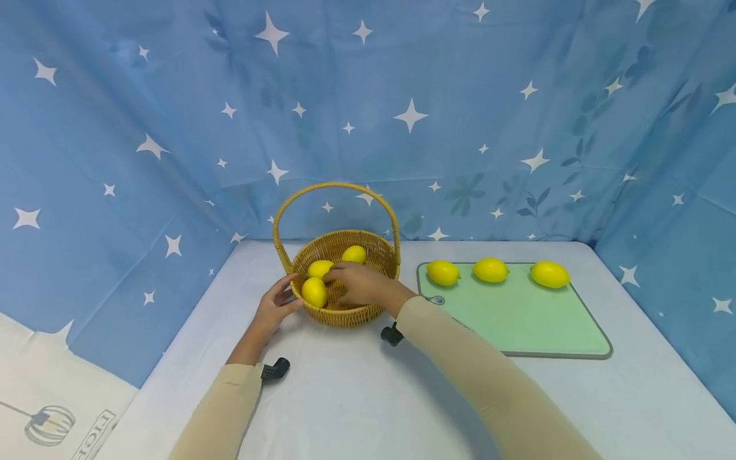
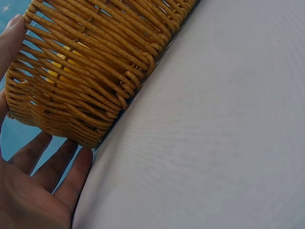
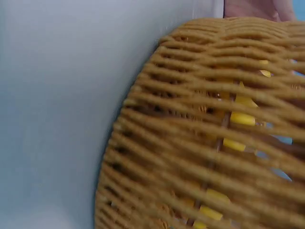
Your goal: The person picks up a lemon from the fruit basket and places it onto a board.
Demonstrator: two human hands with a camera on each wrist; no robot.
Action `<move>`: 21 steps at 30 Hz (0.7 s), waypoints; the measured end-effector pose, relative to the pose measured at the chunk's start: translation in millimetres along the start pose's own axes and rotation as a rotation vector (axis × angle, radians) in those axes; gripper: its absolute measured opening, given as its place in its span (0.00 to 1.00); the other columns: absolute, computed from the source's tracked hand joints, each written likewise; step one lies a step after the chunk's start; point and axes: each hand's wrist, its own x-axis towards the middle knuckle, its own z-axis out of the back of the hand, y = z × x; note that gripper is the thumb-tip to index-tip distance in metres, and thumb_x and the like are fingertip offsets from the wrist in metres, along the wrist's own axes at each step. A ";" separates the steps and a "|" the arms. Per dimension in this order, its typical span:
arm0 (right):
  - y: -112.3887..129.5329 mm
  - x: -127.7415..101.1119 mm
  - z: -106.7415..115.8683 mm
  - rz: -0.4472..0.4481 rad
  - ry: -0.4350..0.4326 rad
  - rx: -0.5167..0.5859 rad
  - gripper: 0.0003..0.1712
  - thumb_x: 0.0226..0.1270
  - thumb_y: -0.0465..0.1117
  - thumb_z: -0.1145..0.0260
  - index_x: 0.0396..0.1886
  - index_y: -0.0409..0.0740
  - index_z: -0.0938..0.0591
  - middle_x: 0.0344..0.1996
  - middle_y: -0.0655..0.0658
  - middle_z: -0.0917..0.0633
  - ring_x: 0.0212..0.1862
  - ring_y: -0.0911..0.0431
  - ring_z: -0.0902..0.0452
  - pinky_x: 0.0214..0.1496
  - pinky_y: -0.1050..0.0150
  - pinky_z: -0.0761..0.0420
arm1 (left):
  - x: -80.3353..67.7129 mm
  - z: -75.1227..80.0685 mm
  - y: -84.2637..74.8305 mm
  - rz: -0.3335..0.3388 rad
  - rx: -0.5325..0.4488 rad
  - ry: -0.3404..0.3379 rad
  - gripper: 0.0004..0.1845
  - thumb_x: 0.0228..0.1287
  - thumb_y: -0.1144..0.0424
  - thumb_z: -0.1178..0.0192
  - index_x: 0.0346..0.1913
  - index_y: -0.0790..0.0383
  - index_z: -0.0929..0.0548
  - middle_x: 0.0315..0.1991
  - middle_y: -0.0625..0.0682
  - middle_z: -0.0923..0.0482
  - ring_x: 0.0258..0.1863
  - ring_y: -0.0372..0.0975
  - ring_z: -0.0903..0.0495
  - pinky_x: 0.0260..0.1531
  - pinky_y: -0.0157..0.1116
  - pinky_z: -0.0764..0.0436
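A wicker basket (image 1: 345, 316) with a tall arched handle holds three yellow lemons: one at the front left (image 1: 314, 292), another behind it (image 1: 319, 269) and a third farther back (image 1: 354, 254). My left hand (image 1: 275, 313) is spread against the basket's left outer side. In the left wrist view its thumb is near the rim and its straight fingers (image 2: 76, 171) touch the woven wall. Inside the basket reaches my right hand (image 1: 362, 284), fingertips right at the two left lemons; wicker shows between its fingers and thumb. In the right wrist view, the basket wall hides this hand.
Right of the basket lies a green cutting board (image 1: 529, 322) with a grey edge. Three more lemons, at its left (image 1: 443, 273), middle (image 1: 490, 270) and right (image 1: 550, 274), line its far side. A white cloth (image 1: 333, 396) covers the table, and blue star-patterned curtains (image 1: 460, 83) surround it.
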 end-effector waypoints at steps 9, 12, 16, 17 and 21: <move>9.2 9.0 -7.5 0.131 0.058 -0.036 0.42 0.62 0.43 0.27 0.74 0.55 0.34 0.73 0.54 0.39 0.73 0.53 0.46 0.71 0.59 0.41 | 1.2 2.3 -0.5 0.014 -0.023 0.024 0.36 0.66 0.71 0.38 0.75 0.61 0.40 0.75 0.58 0.50 0.68 0.57 0.39 0.54 0.35 0.25; 8.7 9.5 -9.0 0.131 0.064 -0.033 0.41 0.62 0.40 0.28 0.74 0.55 0.34 0.72 0.54 0.36 0.72 0.54 0.44 0.71 0.59 0.40 | 1.2 2.1 0.4 0.013 -0.024 0.026 0.37 0.66 0.70 0.38 0.75 0.60 0.41 0.76 0.58 0.50 0.68 0.56 0.39 0.53 0.33 0.25; 6.6 10.0 -10.3 0.124 0.059 -0.043 0.42 0.62 0.40 0.28 0.74 0.57 0.35 0.67 0.52 0.32 0.66 0.58 0.37 0.63 0.66 0.31 | 1.3 1.0 0.6 -0.005 -0.035 0.024 0.36 0.66 0.70 0.38 0.75 0.59 0.40 0.75 0.56 0.49 0.67 0.55 0.38 0.53 0.32 0.25; 6.2 10.0 -10.2 0.125 0.058 -0.046 0.42 0.62 0.40 0.28 0.74 0.58 0.35 0.65 0.51 0.30 0.62 0.59 0.34 0.59 0.69 0.28 | 1.4 0.9 0.6 -0.013 -0.038 0.025 0.36 0.66 0.70 0.38 0.75 0.58 0.39 0.75 0.56 0.49 0.67 0.55 0.38 0.52 0.32 0.24; 6.8 9.5 -9.4 0.107 0.061 -0.047 0.41 0.62 0.41 0.27 0.73 0.59 0.33 0.58 0.49 0.28 0.53 0.60 0.32 0.51 0.71 0.26 | 0.0 0.3 -1.7 -0.023 -0.052 0.029 0.36 0.67 0.70 0.38 0.75 0.59 0.40 0.76 0.55 0.50 0.68 0.55 0.39 0.53 0.31 0.25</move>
